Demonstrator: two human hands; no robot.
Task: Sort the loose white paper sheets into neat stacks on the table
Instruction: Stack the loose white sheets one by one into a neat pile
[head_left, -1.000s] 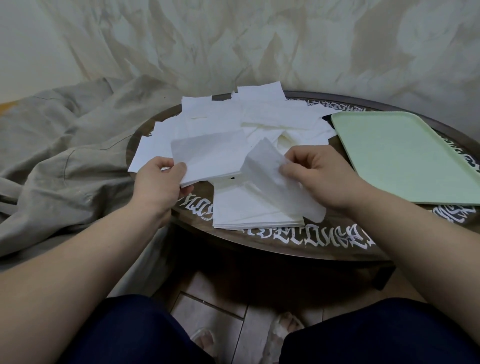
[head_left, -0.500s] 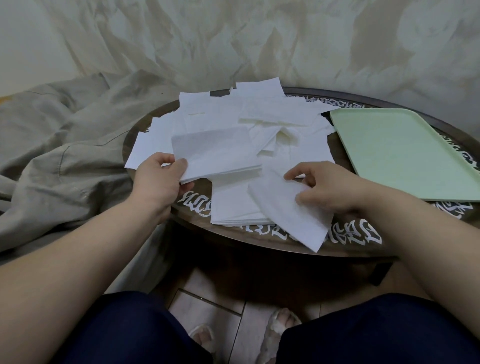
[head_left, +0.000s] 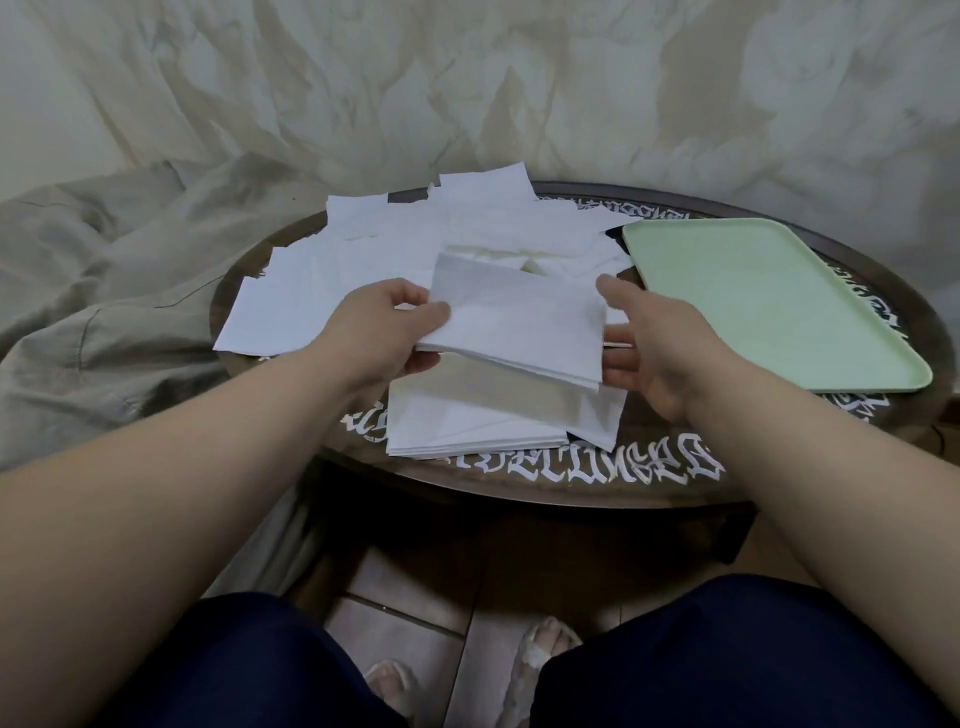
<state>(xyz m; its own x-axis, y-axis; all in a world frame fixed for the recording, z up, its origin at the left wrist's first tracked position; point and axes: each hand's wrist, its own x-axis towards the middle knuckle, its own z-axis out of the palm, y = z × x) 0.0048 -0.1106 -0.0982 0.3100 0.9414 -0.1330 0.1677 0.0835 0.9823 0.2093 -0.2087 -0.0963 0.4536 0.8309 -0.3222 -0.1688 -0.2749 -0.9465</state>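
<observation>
Currently left hand (head_left: 387, 332) pinches the held sheets (head_left: 519, 322) above the near stack (head_left: 478, 421); right hand (head_left: 649, 353), fingers relaxed, squares their right edge, likely for alignment.

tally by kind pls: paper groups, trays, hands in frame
Paper groups: 3: held bundle, neat stack on the table, loose pile. Single sheets too overlapped to count.
Trays: 1: green tray.
Hands: 2: left hand, right hand.
Total: 6
</observation>
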